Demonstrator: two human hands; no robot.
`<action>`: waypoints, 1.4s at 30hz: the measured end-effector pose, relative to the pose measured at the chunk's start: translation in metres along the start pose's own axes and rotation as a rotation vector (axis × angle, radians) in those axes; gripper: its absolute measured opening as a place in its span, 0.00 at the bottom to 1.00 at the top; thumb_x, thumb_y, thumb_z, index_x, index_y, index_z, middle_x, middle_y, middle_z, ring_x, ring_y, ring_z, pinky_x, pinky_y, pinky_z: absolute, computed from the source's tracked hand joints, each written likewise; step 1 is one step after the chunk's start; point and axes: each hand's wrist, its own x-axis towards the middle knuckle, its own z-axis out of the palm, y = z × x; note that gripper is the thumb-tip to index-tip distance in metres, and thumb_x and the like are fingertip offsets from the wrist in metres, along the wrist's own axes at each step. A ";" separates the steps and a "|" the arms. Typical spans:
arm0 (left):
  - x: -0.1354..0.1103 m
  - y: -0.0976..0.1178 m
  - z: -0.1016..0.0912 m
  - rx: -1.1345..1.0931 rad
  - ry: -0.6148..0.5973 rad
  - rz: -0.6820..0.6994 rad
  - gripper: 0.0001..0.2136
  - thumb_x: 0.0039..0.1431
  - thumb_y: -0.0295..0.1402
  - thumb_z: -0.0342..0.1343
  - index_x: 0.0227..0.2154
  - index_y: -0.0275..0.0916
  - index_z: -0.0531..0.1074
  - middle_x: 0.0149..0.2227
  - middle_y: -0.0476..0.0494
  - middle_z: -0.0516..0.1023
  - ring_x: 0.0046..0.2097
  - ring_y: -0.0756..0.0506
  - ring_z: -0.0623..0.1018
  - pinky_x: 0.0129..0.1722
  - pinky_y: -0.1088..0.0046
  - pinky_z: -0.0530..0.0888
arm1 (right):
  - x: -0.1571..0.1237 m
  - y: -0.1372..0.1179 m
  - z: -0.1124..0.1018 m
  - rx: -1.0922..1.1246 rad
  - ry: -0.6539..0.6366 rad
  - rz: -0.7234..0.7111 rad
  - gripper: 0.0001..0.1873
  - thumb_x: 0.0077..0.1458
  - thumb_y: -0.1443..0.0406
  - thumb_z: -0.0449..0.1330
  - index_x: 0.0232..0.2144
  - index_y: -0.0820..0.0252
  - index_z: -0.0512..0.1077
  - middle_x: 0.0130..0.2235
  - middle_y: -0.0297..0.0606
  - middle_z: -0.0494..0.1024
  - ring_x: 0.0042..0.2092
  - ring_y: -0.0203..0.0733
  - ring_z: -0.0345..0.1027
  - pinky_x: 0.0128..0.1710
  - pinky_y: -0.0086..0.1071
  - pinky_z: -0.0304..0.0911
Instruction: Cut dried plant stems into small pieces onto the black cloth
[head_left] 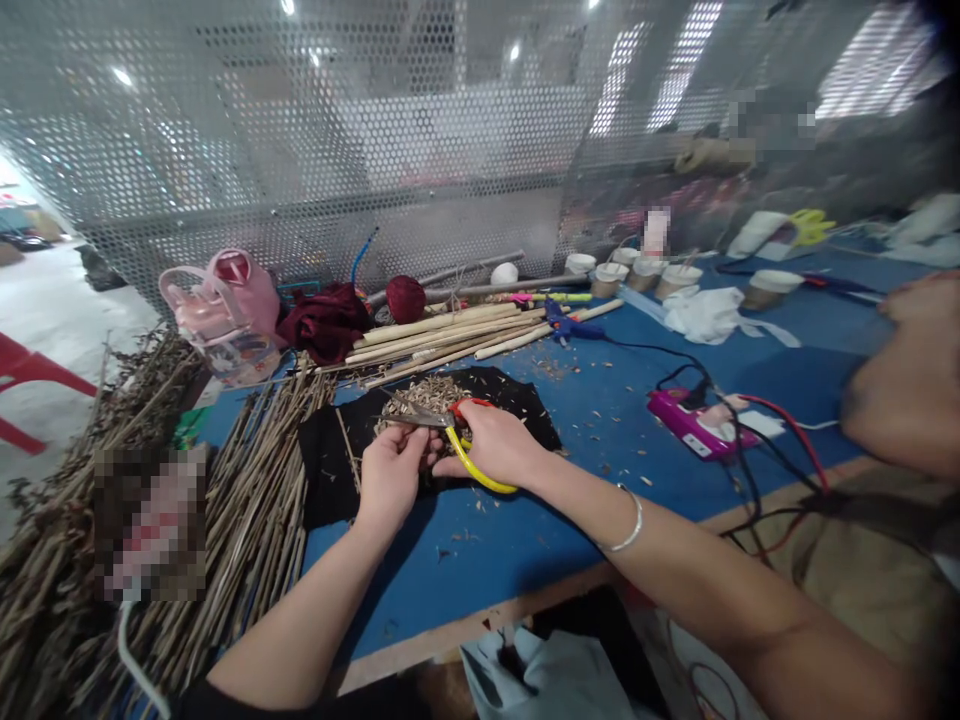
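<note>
My right hand (499,440) is closed round the handles of a pair of scissors (480,474) with yellow and red grips. Their blades point left, just above the fingers of my left hand (394,468). That hand is pinched closed close to the blades; what it holds, if anything, is too small to make out. Behind and beneath both hands, a heap of short cut plant bits (424,395) lies on a black cloth (326,440). One thin stalk (347,440) rests on the cloth left of my left hand.
Dry stalks (240,500) are piled at the left. Peeled sticks (442,335), a blue glue gun (574,325) and a dark red yarn ball (405,298) lie behind. A purple power strip (697,425) with cables sits at the right, near another person's arm (911,380).
</note>
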 end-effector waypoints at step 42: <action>-0.007 0.001 0.005 0.037 -0.086 -0.024 0.14 0.46 0.42 0.57 0.28 0.33 0.72 0.24 0.46 0.76 0.22 0.53 0.70 0.20 0.80 0.66 | -0.001 -0.003 0.007 0.041 0.061 -0.011 0.34 0.37 0.39 0.55 0.35 0.60 0.60 0.32 0.40 0.73 0.33 0.44 0.69 0.28 0.30 0.53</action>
